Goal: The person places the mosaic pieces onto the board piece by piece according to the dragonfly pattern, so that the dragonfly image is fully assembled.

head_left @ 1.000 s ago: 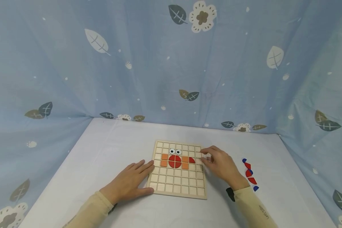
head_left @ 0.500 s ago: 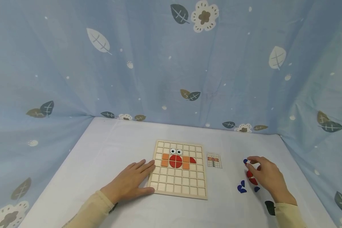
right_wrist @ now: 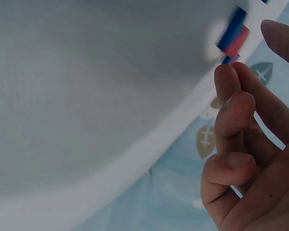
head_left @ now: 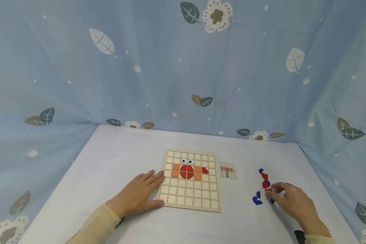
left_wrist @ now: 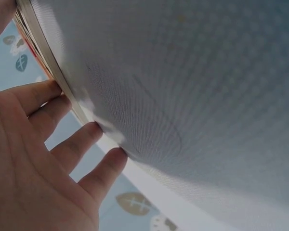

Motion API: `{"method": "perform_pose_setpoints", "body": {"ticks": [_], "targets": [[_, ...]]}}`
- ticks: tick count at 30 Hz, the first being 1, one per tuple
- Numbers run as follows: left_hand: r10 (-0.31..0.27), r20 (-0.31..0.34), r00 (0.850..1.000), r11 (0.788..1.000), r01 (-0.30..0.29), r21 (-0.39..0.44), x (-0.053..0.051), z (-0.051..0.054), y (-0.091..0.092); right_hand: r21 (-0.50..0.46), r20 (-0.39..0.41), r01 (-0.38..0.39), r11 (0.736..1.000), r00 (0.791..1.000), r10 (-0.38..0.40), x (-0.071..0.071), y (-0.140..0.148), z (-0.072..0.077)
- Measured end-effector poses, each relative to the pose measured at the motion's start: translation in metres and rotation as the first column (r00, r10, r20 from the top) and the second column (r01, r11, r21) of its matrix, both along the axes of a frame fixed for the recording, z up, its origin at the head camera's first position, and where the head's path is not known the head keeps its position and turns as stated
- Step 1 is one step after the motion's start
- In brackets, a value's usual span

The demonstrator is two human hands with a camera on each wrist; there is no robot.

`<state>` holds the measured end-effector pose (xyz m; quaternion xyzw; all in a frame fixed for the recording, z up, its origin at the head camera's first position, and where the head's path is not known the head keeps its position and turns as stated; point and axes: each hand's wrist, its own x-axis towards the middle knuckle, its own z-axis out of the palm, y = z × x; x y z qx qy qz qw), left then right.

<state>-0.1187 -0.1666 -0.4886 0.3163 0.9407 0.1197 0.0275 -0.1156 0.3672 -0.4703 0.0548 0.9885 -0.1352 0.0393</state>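
Observation:
In the head view, a wooden grid board (head_left: pixel 186 196) lies on the table. In its cells sit two round eye pieces (head_left: pixel 187 161), orange squares (head_left: pixel 175 167), a circle of red quarter pieces (head_left: pixel 186 171) and one red quarter piece (head_left: pixel 205 170) to the right. My left hand (head_left: pixel 140 194) lies flat, its fairly straight fingertips touching the board's left edge. My right hand (head_left: pixel 294 202) is over the loose pieces at the right, thumb and index finger apart around a partly hidden red piece (head_left: pixel 267 190). In the right wrist view, my fingers (right_wrist: pixel 235 115) are bent and nothing shows pinched.
A small pattern card (head_left: pixel 228 170) lies right of the board. Several blue pieces (head_left: pixel 257 198) are grouped left of my right hand. Further up are red and blue pieces (head_left: pixel 264 176) in a rough column. A blue patterned curtain (head_left: pixel 158 67) surrounds the table.
My right hand has gone from the board's right edge to the top of the loose column, then down it. Blue pieces and the card, earlier hidden, now show. My left hand stays put.

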Motion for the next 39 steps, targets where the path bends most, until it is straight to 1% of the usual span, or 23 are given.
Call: {"method": "perform_pose_setpoints", "body": {"ticks": [5,8,16,18,23,27,33,39], "targets": [[-0.003,0.008,1.0,1.0,0.003,0.004,0.0,-0.001,0.0,-0.006,0.008,0.021,1.0,1.0,-0.021,0.001,-0.003,-0.008],[-0.004,0.004,1.0,1.0,0.004,0.003,-0.001,-0.001,0.0,-0.006,0.001,0.013,1.0,1.0,-0.013,0.001,-0.005,-0.011],[-0.006,-0.016,1.0,1.0,0.006,-0.001,-0.001,-0.003,0.0,0.001,-0.027,-0.089,0.996,0.996,0.089,0.003,-0.008,-0.013],[-0.005,-0.015,1.0,1.0,0.005,-0.001,-0.001,-0.003,0.0,0.009,-0.035,-0.103,0.995,0.994,0.103,0.003,-0.008,-0.012],[-0.003,-0.009,1.0,1.0,0.003,0.001,-0.001,-0.002,-0.001,0.021,-0.034,-0.102,0.995,0.994,0.102,0.004,-0.008,-0.009],[-0.003,-0.013,1.0,1.0,0.003,0.008,0.0,-0.002,-0.001,0.028,-0.048,-0.107,0.994,0.993,0.108,0.004,-0.007,-0.009],[-0.01,-0.027,1.0,1.0,0.01,0.011,0.0,-0.002,-0.001,0.016,-0.033,-0.103,0.995,0.994,0.103,0.004,-0.007,-0.009],[-0.01,-0.019,1.0,1.0,0.01,0.005,0.0,-0.002,-0.001,0.008,-0.035,-0.116,0.993,0.993,0.116,0.004,-0.007,-0.01]]}}
